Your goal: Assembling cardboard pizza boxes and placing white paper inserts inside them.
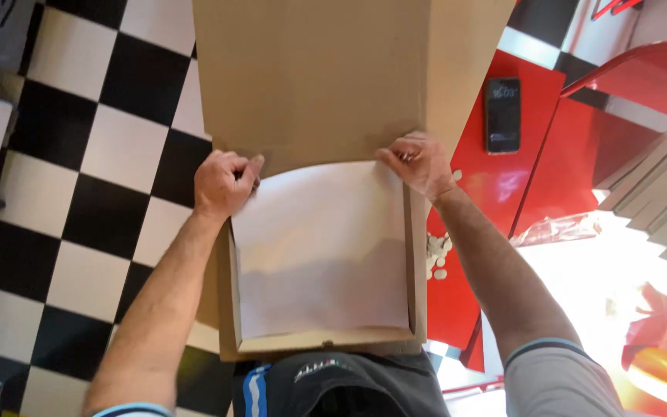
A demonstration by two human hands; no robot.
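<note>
An open brown cardboard box (420,262) sits in front of me with its lid (310,69) standing up at the far side. A white paper sheet (322,247) lies inside the box base. My left hand (224,182) pinches the sheet's far left corner against the box wall. My right hand (420,164) pinches the far right corner in the same way. Both forearms reach forward along the box sides.
A red counter (503,185) lies to the right with a dark phone (502,116) on it and several small white round pieces (437,255). Stacked flat cardboard (658,193) is at the far right. A black-and-white checkered floor (102,154) lies to the left.
</note>
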